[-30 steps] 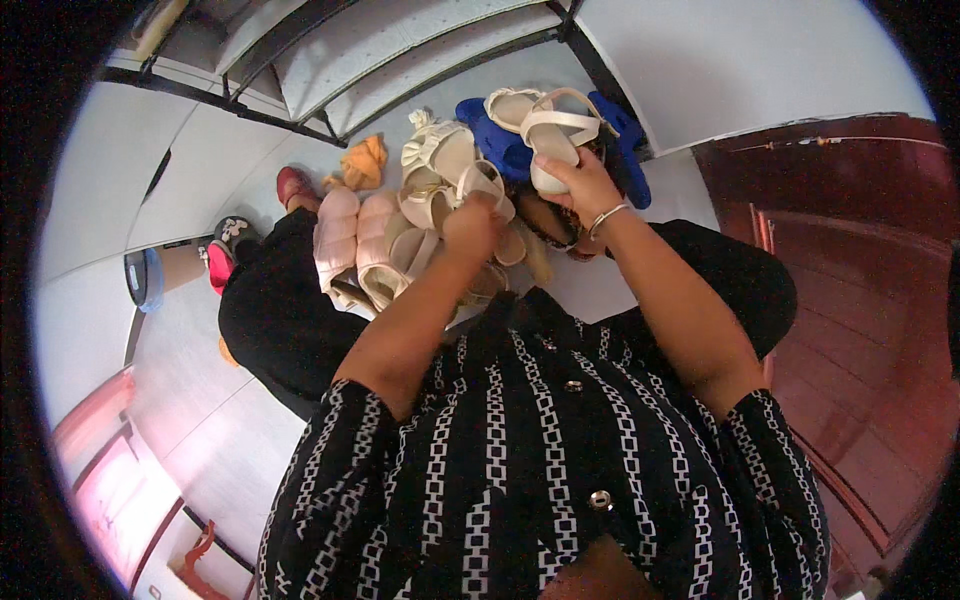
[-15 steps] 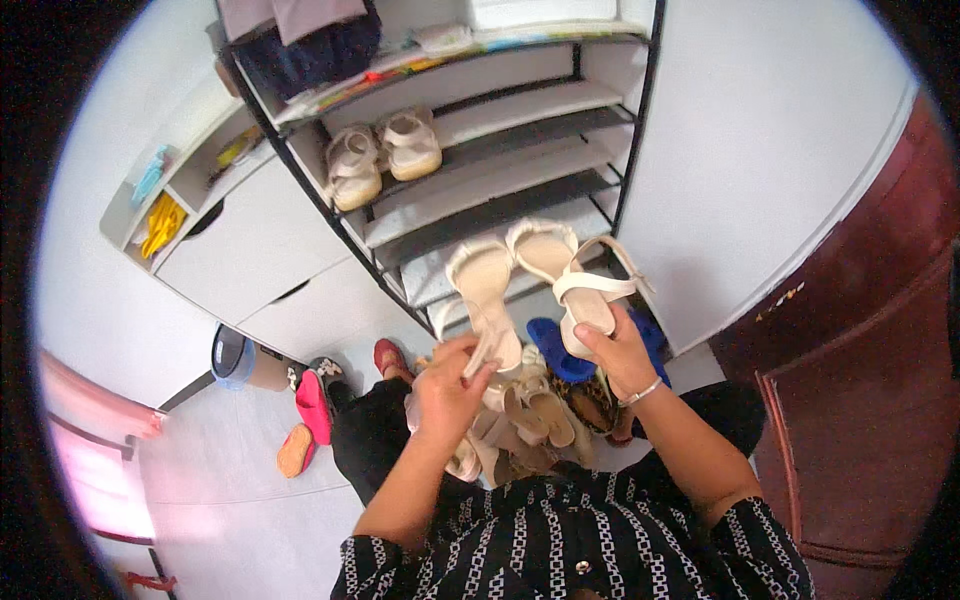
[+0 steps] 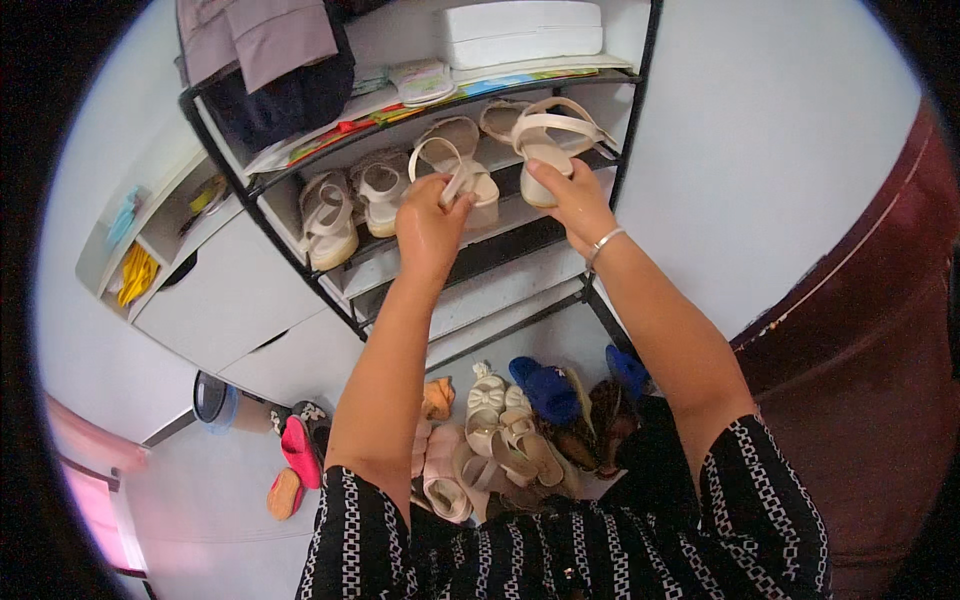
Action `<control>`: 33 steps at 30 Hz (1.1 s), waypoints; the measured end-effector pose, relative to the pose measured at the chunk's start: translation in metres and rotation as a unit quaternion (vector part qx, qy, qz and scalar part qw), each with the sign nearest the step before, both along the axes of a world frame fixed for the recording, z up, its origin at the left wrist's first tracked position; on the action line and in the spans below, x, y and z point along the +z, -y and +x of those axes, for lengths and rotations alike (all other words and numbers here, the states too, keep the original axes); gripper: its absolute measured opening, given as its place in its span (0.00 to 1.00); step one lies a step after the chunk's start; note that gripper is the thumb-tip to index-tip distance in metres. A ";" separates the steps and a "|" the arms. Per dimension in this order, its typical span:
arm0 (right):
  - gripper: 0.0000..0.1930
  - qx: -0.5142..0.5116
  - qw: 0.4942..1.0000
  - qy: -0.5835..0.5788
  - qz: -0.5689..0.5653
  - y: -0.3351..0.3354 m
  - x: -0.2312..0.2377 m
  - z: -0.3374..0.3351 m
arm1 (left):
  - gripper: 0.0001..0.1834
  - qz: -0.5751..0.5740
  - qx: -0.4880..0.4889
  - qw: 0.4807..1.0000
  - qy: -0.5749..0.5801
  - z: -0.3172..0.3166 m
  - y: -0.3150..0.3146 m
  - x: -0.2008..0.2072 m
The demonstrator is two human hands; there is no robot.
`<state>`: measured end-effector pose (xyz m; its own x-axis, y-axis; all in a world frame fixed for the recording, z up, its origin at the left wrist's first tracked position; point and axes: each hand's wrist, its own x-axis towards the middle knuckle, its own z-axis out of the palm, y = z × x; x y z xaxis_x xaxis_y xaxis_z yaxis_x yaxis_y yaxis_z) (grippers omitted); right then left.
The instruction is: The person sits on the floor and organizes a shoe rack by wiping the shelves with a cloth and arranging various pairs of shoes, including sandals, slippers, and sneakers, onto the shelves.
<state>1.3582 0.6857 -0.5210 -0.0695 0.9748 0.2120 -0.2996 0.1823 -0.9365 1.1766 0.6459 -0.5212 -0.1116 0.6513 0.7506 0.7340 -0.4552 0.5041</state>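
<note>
My left hand is closed on the heel end of a cream heeled sandal. In my right hand, the heel of a matching sandal is gripped with the thumb on its insole. Both sandals point toes-inward over an upper tier of the shoe rack, beneath its top board. Whether their soles rest on the tier I cannot tell. Just left of them, another pair of light sandals, one outer and one inner, stands on the same tier.
Several pale shoes and blue slippers lie on the floor before me. A white box and folded clothes sit on the rack's top. Left are a white cabinet, a bin and a pink slipper. A dark red door stands right.
Both hands have moved forward and up, carrying the two sandals from above the floor shoes into the rack beside the other pair. My view has tilted slightly.
</note>
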 end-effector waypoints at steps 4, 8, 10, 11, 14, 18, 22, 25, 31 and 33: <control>0.26 0.000 1.000 -0.001 0.028 -0.062 -0.018 -0.021 | 0.15 -0.027 0.041 0.998 -0.048 -0.011 -0.055 -0.007; 0.27 -0.069 0.962 0.259 0.056 -0.087 -0.022 -0.019 | 0.15 -0.009 0.088 0.996 -0.030 -0.016 -0.077 -0.019; 0.31 -0.072 0.933 0.333 0.117 -0.092 -0.022 -0.020 | 0.14 -0.006 0.101 0.994 -0.039 -0.018 -0.080 -0.021; 0.32 -0.075 0.920 0.363 0.129 -0.092 -0.017 -0.019 | 0.14 -0.004 0.094 0.995 -0.026 -0.016 -0.080 -0.019; 0.31 -0.086 0.899 0.414 0.113 -0.112 -0.029 -0.014 | 0.14 -0.015 0.088 0.995 -0.040 -0.019 -0.082 -0.019; 0.29 -0.058 0.906 0.399 0.128 -0.095 -0.023 -0.024 | 0.15 -0.039 0.089 0.995 -0.025 -0.024 -0.080 -0.017; 0.29 -0.066 0.897 0.410 0.152 -0.097 -0.030 -0.026 | 0.14 -0.046 0.076 0.996 -0.024 -0.025 -0.074 -0.014; 0.29 -0.030 0.904 0.399 0.149 -0.100 -0.030 -0.024 | 0.14 -0.047 0.073 0.996 -0.018 -0.021 -0.070 -0.016; 0.30 0.037 0.904 0.405 0.135 -0.114 -0.023 -0.019 | 0.17 -0.019 0.080 0.996 -0.044 -0.031 -0.071 -0.021; 0.31 0.047 0.883 0.454 0.106 -0.123 -0.019 -0.017 | 0.20 -0.011 0.090 0.995 -0.032 -0.021 -0.061 -0.015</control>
<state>1.3410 0.8086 -0.5405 -0.3831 0.9009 0.2040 0.5344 0.3963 -0.7465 1.1556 0.7068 -0.5361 -0.1804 0.6420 0.7452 0.8337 -0.3022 0.4622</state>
